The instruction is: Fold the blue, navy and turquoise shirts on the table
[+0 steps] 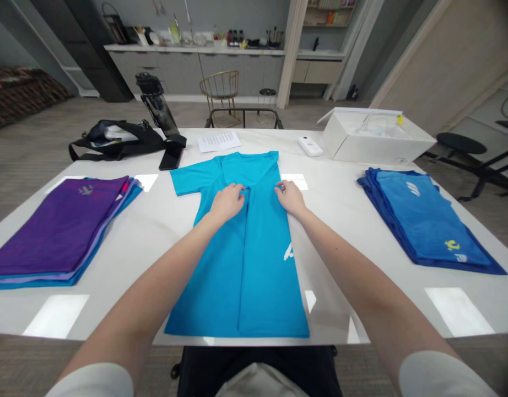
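Note:
A bright blue shirt (266, 264) lies on the white table (336, 220), its right side folded inward so that an edge runs down the middle. One short sleeve sticks out to the left. My left hand (229, 201) pinches the cloth near the top of that inner edge. At the folded right edge, just below the shoulder, my right hand (290, 197) has its fingers curled against the shirt. A white mark shows low on the right side.
Folded purple and blue clothes (59, 226) lie left, a blue stack (427, 215) right. Behind are a black bag (122, 140), bottle (158, 107), phone (170, 157), paper (218, 141), white device (309, 146) and open white box (361, 138).

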